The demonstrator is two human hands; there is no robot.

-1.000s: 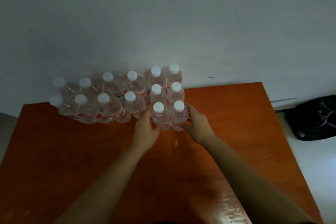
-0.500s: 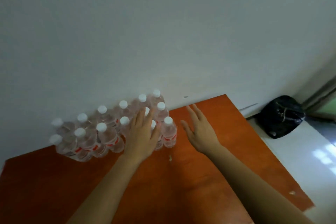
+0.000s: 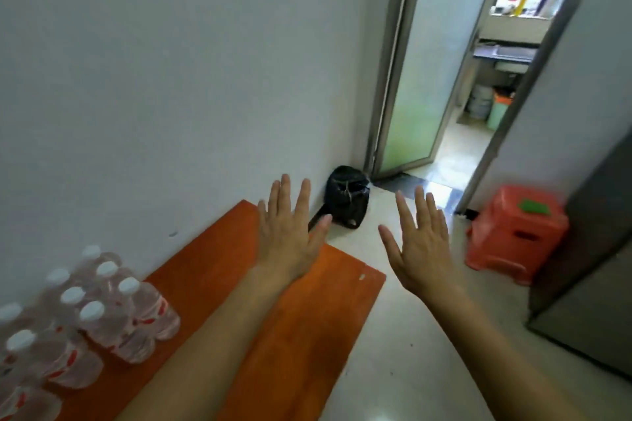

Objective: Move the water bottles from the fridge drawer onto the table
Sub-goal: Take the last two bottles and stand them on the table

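Note:
Several clear water bottles with white caps and red labels stand grouped at the far left of the orange table, against the white wall. My left hand hovers over the table's right corner, fingers spread, holding nothing. My right hand is raised beyond the table edge above the floor, also spread and empty. Both hands are well to the right of the bottles. A grey fridge shows at the right edge; its drawer is out of sight.
A black bag sits on the floor in the corner by the wall. A red plastic stool with a green pad stands beside the fridge. An open doorway leads to another room. Pale floor lies between table and fridge.
Both hands let go of the two front bottles and lifted away to the right with fingers spread. The view swung right, bringing the doorway, stool and fridge into sight.

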